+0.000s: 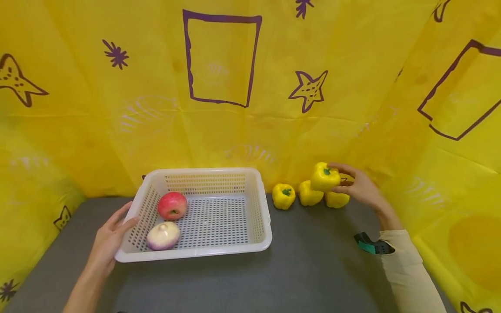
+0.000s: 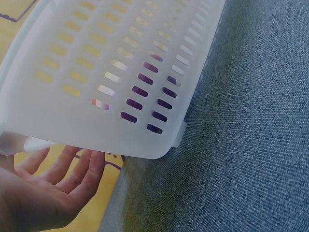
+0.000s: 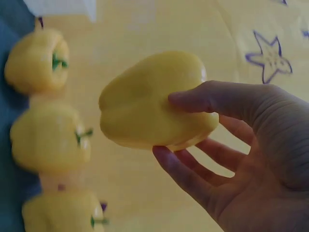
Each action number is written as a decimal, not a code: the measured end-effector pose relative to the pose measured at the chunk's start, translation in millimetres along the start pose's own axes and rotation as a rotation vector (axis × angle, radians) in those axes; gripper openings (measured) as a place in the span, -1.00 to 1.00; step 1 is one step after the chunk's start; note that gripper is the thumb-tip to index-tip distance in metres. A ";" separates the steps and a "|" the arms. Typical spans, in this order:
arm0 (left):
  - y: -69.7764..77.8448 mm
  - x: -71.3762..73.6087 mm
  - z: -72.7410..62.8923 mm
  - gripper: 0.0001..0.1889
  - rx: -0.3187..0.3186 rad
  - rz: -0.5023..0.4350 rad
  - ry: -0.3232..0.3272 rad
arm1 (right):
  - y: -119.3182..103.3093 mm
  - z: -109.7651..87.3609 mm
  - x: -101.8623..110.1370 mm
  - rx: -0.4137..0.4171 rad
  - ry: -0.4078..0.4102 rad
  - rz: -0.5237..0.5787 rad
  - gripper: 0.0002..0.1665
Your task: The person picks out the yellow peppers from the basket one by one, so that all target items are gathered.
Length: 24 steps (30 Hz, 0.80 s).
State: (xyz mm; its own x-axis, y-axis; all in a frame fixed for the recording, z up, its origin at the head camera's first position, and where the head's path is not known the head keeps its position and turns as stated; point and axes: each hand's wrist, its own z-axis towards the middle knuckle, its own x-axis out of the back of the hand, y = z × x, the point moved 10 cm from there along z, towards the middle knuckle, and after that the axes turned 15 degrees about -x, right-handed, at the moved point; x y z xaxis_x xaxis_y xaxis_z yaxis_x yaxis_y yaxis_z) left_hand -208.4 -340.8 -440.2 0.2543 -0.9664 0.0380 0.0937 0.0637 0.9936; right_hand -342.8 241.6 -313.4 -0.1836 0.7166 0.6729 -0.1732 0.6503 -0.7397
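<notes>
A white plastic basket (image 1: 203,251) with slotted walls has its left end gripped by my left hand (image 1: 107,241), thumb over the rim and fingers along the outside. Inside, toward that end, lie a red apple (image 1: 172,205) and a white-and-purple turnip (image 1: 163,236). My right hand (image 1: 362,187) holds a yellow bell pepper (image 3: 154,101) between thumb and fingers, raised off the table. Just below and beside it, more yellow bell peppers sit in a row: one nearest the basket (image 1: 283,196), a middle pepper (image 1: 309,195) and a right pepper (image 1: 337,200), partly hidden by the held one.
The dark grey table (image 1: 305,269) carries the basket and the peppers. Yellow cloth (image 1: 156,143) with purple drawings hangs close behind and along both sides. A black and green band (image 1: 373,245) is on the right wrist, by the pale sleeve (image 1: 407,269).
</notes>
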 end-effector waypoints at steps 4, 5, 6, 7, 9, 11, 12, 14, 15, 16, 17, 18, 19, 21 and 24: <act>-1.5 -0.5 0.0 -0.25 0.003 0.001 0.001 | 13.5 -4.3 14.8 0.015 0.026 -0.015 -0.27; -1.9 -0.3 -0.2 -0.25 0.004 0.002 0.002 | 15.9 -5.4 17.0 0.014 0.023 -0.019 -0.27; -2.1 0.1 -0.2 -0.25 0.003 0.004 0.004 | 17.9 -6.4 19.2 0.008 0.022 -0.019 -0.26; -2.2 0.3 -0.4 -0.25 0.002 0.005 0.005 | 19.6 -7.6 21.4 -0.001 0.020 -0.018 -0.26; -2.7 0.3 -0.5 -0.26 0.002 0.002 0.006 | 22.5 -9.5 26.2 -0.018 0.025 -0.029 -0.25; -3.4 -0.1 0.0 -0.25 0.004 0.000 0.005 | 25.3 -11.3 31.7 -0.036 0.037 -0.045 -0.25; -3.8 -0.7 0.4 -0.25 0.006 0.002 0.004 | 27.2 -12.0 34.8 -0.042 0.043 -0.049 -0.25; -4.2 -1.4 1.0 -0.25 0.009 0.015 0.004 | 33.0 -12.5 41.1 -0.051 0.055 -0.071 -0.25; -4.3 -1.5 1.3 -0.25 0.012 0.021 0.007 | 37.2 -12.5 44.6 -0.059 0.060 -0.076 -0.25; -4.6 -1.4 1.3 -0.24 0.015 0.027 0.009 | 41.7 -12.6 48.0 -0.068 0.062 -0.082 -0.25; -4.6 -1.3 1.3 -0.24 0.016 0.031 0.010 | 47.2 -12.2 51.5 -0.080 0.066 -0.086 -0.24; -4.6 -1.1 1.0 -0.24 0.016 0.043 0.009 | 53.0 -11.8 54.7 -0.093 0.066 -0.086 -0.24; -4.4 -0.5 0.6 -0.24 0.015 0.051 0.010 | 59.3 -11.3 57.6 -0.111 0.066 -0.089 -0.23; -4.1 0.7 0.0 -0.25 0.013 0.046 0.013 | 71.6 -9.9 62.7 -0.145 0.061 -0.081 -0.21; -2.8 1.4 -0.2 -0.26 0.002 0.037 0.012 | 88.5 -8.3 69.5 -0.193 0.058 -0.076 -0.18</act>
State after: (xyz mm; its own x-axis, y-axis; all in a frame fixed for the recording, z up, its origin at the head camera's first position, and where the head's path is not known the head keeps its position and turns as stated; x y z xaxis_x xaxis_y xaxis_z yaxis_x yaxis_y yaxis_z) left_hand -208.1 -342.3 -442.9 0.2687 -0.9604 0.0736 0.0823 0.0991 0.9917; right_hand -362.9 351.0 -332.1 -0.1206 0.6734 0.7294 0.0047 0.7351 -0.6779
